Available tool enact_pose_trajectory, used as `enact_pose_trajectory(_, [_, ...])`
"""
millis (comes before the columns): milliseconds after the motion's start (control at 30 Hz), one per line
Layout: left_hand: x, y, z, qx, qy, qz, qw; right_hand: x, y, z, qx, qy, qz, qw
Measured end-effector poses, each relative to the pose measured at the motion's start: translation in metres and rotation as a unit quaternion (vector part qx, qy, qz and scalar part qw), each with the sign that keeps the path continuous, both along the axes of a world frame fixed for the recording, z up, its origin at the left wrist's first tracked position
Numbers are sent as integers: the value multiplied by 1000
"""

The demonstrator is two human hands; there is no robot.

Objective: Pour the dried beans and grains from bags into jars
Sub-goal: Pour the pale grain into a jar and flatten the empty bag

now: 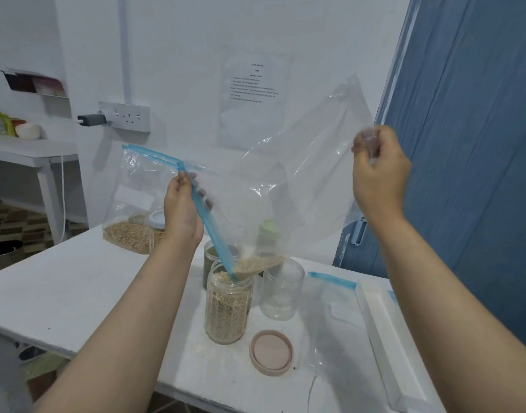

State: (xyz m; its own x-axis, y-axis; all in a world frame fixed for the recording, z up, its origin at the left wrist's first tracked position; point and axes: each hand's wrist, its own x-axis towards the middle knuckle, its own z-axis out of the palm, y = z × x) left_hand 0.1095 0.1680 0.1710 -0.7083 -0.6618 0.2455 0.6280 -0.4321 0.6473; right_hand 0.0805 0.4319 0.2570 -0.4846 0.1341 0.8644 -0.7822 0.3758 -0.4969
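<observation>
A large clear zip bag (pixel 291 180) with a blue zip strip hangs tilted over a glass jar (pixel 229 305) that is mostly full of pale grain. My left hand (pixel 182 207) grips the blue strip at the bag's mouth. My right hand (pixel 381 171) pinches the bag's raised bottom corner. A small heap of grain lies in the bag's lowest corner, right at the jar's rim. An empty clear jar (pixel 281 289) stands just right of the full one. Behind it a jar of greenish grain (pixel 211 260) shows in part.
A pink lid (pixel 271 352) lies upside down in front of the jars. A second bag with beans (pixel 129 222) stands at the back left. An empty zip bag (pixel 336 323) and a white tray (pixel 387 338) lie on the right of the white table (pixel 77 290).
</observation>
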Motion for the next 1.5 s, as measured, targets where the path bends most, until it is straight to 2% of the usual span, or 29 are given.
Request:
enact_pose_trajectory(667, [3, -14, -6, 20, 16, -4, 1000, 3, -20, 13, -3, 8, -1, 1000])
enact_pose_trajectory(767, [3, -17, -8, 24, 16, -5, 1000, 3, -21, 11, -1, -29, 8, 1000])
enact_pose_trajectory(867, [3, -19, -10, 30, 11, -9, 999, 3, -21, 11, 60, -80, 8, 995])
enact_pose_trajectory(967, [1, -20, -12, 41, 10, -21, 999, 4, -22, 9, 95, -83, -19, 992])
enact_pose_trajectory(1200, [-4, -27, -17, 63, 17, -45, 997, 7, -22, 12, 83, -73, -85, 990])
enact_pose_trajectory(1367, [-1, -32, -20, 34, -4, -33, 999, 12, -27, 10, 75, -120, -88, 986])
enact_pose_trajectory(1500, [4, -38, -29, -13, -30, -13, 999, 13, -30, 8, 76, -113, -64, 989])
